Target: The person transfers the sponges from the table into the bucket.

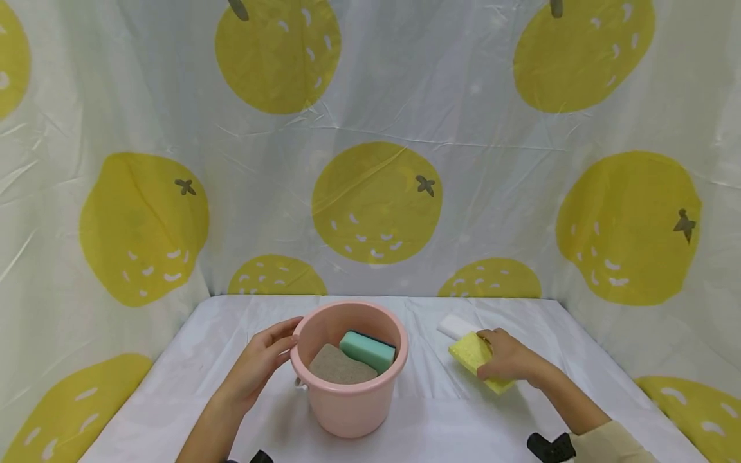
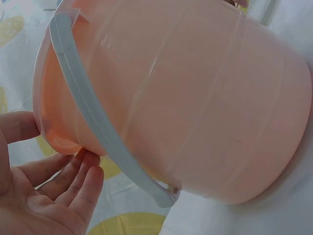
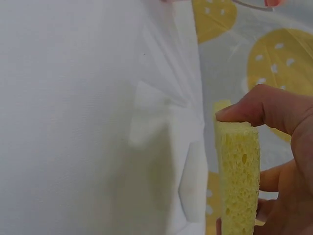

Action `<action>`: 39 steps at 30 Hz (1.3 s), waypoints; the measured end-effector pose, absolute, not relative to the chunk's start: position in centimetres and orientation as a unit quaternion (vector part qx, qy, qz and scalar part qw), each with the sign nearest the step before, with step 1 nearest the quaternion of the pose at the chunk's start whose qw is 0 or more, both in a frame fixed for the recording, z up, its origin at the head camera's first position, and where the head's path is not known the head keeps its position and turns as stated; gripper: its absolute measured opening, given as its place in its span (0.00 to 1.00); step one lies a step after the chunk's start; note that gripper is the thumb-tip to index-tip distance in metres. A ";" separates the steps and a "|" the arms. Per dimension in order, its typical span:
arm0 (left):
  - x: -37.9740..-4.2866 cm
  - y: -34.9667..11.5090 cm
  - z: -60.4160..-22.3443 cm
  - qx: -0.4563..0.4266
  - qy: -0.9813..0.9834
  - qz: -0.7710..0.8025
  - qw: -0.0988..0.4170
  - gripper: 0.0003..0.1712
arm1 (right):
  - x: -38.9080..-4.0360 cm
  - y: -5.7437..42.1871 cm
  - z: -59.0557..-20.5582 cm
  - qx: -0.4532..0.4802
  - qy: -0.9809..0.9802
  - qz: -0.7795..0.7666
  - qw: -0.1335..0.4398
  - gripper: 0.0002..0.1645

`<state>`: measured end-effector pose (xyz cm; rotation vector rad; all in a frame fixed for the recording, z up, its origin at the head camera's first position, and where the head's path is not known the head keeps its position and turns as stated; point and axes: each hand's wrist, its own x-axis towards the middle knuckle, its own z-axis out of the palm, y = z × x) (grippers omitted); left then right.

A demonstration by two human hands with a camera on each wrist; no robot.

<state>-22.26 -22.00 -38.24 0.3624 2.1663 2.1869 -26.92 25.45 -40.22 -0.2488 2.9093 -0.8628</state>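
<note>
A pink bucket [image 1: 353, 402] stands upright on the white cloth, its pale handle [image 2: 95, 112] hanging down the side. My left hand [image 1: 260, 360] touches the bucket's left rim with thumb and fingertips, the fingers mostly straight. Inside the bucket lie a grey-brown sponge-like block [image 1: 341, 366] and a teal sponge [image 1: 367, 350] with a dark layer on its back edge. Right of the bucket, my right hand [image 1: 509, 357] grips a yellow sponge [image 1: 471, 350] between thumb and fingers. In the right wrist view, the yellow sponge's [image 3: 238, 171] porous edge faces the camera.
A white flat block [image 1: 456, 326] lies on the cloth [image 1: 428, 424] just behind the yellow sponge. Curtains [image 1: 376, 128] printed with yellow fruit hang at the back and both sides. Black wrist gear [image 1: 550, 447] shows at the right sleeve.
</note>
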 end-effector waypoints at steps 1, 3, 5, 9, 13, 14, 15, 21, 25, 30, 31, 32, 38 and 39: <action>-22.3 -22.0 -38.2 0.117 0.699 0.705 0.021 0.31 | -26.9 25.4 -40.0 -0.085 0.954 -0.285 0.048 0.54; -22.3 -22.0 -38.2 0.117 0.700 0.704 0.022 0.31 | -27.0 25.4 -39.7 -0.093 0.953 -0.286 0.046 0.54; -22.3 -22.0 -38.2 0.117 0.700 0.704 0.024 0.31 | -27.1 25.4 -39.4 -0.100 0.951 -0.288 0.048 0.54; -22.3 -22.0 -38.2 0.117 0.700 0.704 0.025 0.31 | -27.1 25.3 -38.9 -0.103 0.948 -0.296 0.052 0.54; -22.4 -22.0 -38.3 0.121 0.696 0.707 0.024 0.30 | -27.2 25.0 -38.4 -0.110 0.949 -0.292 0.050 0.54; -22.4 -22.1 -38.3 0.122 0.695 0.708 0.024 0.30 | -27.2 25.0 -38.3 -0.112 0.949 -0.290 0.050 0.54; -22.4 -22.1 -38.3 0.124 0.694 0.709 0.024 0.30 | -27.3 24.9 -38.1 -0.116 0.949 -0.288 0.049 0.54; -22.4 -22.1 -38.3 0.124 0.694 0.708 0.025 0.31 | -27.2 24.6 -37.2 -0.130 0.949 -0.283 0.050 0.55; -22.4 -22.1 -38.4 0.124 0.693 0.709 0.024 0.31 | -27.1 24.4 -36.6 -0.137 0.948 -0.283 0.049 0.54; -22.5 -22.1 -38.5 0.125 0.693 0.710 0.025 0.30 | -27.2 24.2 -36.0 -0.154 0.949 -0.273 0.042 0.54; -22.5 -22.1 -38.5 0.125 0.692 0.710 0.025 0.30 | -27.2 24.1 -35.9 -0.158 0.949 -0.271 0.042 0.54; -22.5 -22.1 -38.5 0.125 0.693 0.710 0.024 0.30 | -27.2 24.0 -35.8 -0.160 0.948 -0.271 0.042 0.54; -22.5 -22.1 -38.5 0.120 0.695 0.709 0.023 0.30 | -27.4 23.7 -35.0 -0.171 0.945 -0.276 0.048 0.55; -22.5 -22.1 -38.5 0.119 0.694 0.709 0.023 0.30 | -27.4 23.6 -34.8 -0.171 0.943 -0.280 0.050 0.55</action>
